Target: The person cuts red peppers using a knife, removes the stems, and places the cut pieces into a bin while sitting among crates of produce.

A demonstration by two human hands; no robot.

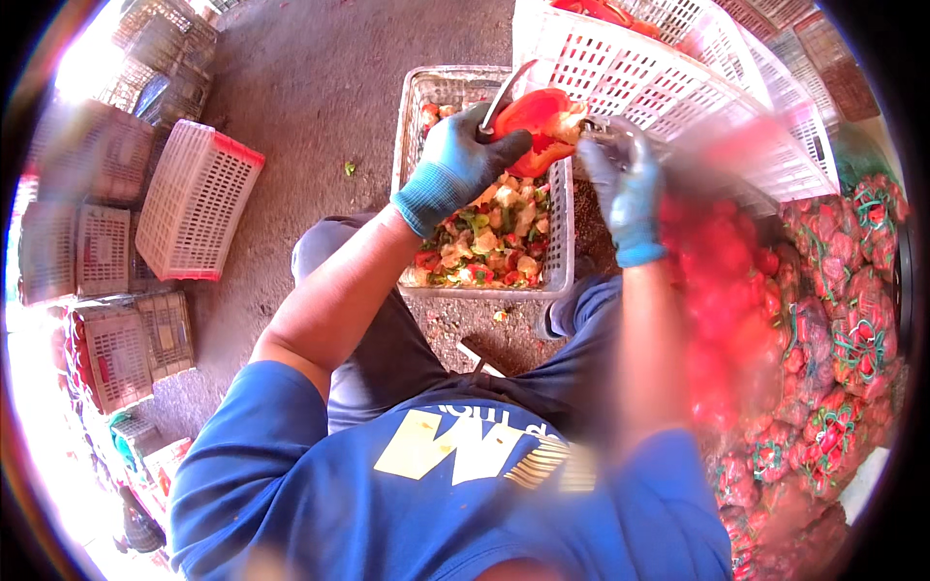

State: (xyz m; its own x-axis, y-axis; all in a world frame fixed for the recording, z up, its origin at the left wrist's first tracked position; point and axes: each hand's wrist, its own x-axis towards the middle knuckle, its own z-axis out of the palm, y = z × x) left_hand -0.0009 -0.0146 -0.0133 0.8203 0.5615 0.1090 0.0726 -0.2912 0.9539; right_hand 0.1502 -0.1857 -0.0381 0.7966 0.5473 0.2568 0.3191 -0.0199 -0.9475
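Note:
A red bell pepper (544,105), cut open with pale flesh showing, is gripped by my gloved left hand (458,160), its thumb across the pepper's front. Beside those fingers a curved metal strip (504,97) rises; I cannot tell what it belongs to. My gloved right hand (628,194) is at the pepper's right side, fingers bent around something dark and shiny that I cannot make out. Below the hands stands a grey plastic crate (560,232) holding pepper cores (489,242) and green and red scraps.
White crates (644,73) stand at the upper right, red peppers in one. A blurred heap of red peppers (722,320) lies to my right, beside filled net bags (838,329). On the left are a tilted white crate (199,203) and stacked crates (102,242).

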